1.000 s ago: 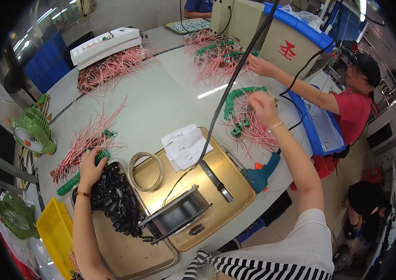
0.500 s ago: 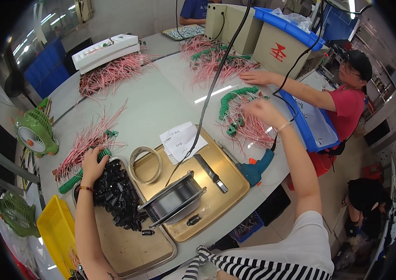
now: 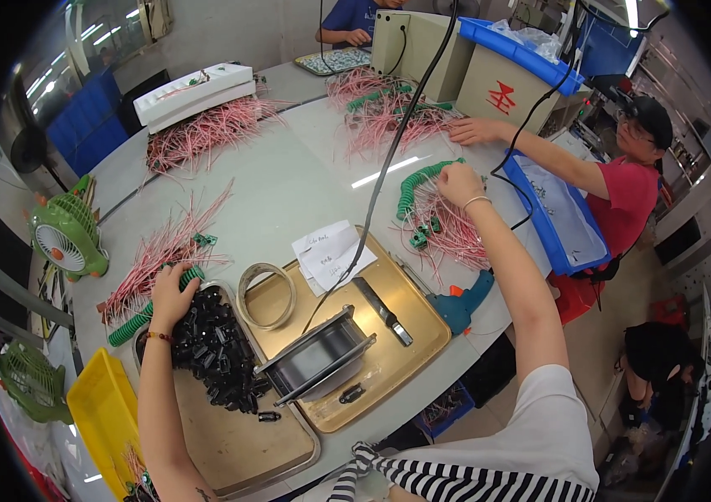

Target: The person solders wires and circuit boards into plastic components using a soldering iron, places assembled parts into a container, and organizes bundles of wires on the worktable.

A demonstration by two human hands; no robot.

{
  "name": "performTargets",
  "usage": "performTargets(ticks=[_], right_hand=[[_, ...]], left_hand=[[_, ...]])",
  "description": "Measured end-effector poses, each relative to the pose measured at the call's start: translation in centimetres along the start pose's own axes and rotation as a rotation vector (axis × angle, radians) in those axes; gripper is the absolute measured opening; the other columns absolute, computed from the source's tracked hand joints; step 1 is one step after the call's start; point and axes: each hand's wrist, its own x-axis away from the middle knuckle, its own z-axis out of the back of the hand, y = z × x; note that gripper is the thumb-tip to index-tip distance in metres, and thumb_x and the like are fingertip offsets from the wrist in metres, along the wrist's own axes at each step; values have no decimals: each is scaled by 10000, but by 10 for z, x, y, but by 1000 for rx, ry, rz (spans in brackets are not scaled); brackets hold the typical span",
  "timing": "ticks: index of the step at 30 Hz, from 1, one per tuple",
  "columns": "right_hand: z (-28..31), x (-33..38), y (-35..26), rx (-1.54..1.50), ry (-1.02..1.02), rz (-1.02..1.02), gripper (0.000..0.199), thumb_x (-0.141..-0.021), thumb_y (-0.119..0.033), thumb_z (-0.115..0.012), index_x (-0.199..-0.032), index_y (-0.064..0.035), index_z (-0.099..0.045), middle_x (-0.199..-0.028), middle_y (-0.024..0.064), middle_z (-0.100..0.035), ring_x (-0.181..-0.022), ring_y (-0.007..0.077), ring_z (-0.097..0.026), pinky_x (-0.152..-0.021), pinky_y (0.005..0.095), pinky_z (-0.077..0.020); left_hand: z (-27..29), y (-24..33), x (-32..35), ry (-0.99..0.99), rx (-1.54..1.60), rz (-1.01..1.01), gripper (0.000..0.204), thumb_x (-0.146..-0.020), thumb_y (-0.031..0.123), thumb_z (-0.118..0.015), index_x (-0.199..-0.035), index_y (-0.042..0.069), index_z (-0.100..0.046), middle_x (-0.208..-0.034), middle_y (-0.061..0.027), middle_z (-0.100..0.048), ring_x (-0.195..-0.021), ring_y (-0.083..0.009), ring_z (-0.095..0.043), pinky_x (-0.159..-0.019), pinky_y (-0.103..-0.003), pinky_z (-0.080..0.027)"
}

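**Hands apart over wires and black parts**

Grey and crowded, the surface carries two gold trays and bundles of pink wires. From the head view, the left hand rests curled on the heap of black parts in the near tray, beside a green coiled cord. The right hand is far across, fingers closed, pinching into the pink wires. A co-worker's hand lies beyond.

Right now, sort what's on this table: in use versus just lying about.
In use: left hand on black connectors; right hand at pink wires with green coil.
Lying about: tape roll, paper slip, green fan, yellow bin.
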Motion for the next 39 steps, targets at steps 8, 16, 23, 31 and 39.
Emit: performTargets(ticks=[8,16,23,31,39], right_hand=[[-17,8,-3,144,177,265,307,-789,-89,-538,-1055,-166,-670,-1002,83,-629,-1022,281,-570,-877,465,-444],[-26,15,-10,204,218,260,343,-783,-114,-555,-1099,-183,-666,-1072,48,-622,-1077,245,-546,-907,474,-424],[-19,12,-11,384,-10,217,284,-757,-102,-555,-958,-194,-732,-1060,36,-626,-1066,245,-546,-948,499,-410],[-6,9,11,-79,299,247,259,-763,-226,-603,-975,-106,-690,-1047,96,-627,-1059,297,-546,-964,483,-389],[-3,58,55,-247,-82,-344,1320,-591,-703,-727,-1490,-12,-50,-1471,304,-249,-1387,391,-250,-1117,410,-249]], left_hand=[[-4,2,-2,-6,-5,9,342,-802,326,-644,-1086,139,-613,-972,-92,-564,-1001,-307,-538,-819,-439,-426],[-3,0,-1,-11,1,5,344,-801,325,-645,-1087,137,-612,-966,-100,-560,-996,-312,-537,-815,-440,-425],[-1,3,-1,1,3,-16,334,-808,298,-646,-1084,115,-605,-959,-123,-561,-972,-330,-542,-814,-430,-432],[-4,-1,-1,-9,12,-1,343,-805,315,-643,-1093,132,-610,-967,-104,-558,-986,-315,-540,-810,-435,-431],[-4,-2,-1,-18,-19,-7,341,-816,318,-633,-1101,132,-604,-978,-105,-562,-991,-308,-541,-814,-425,-434]])
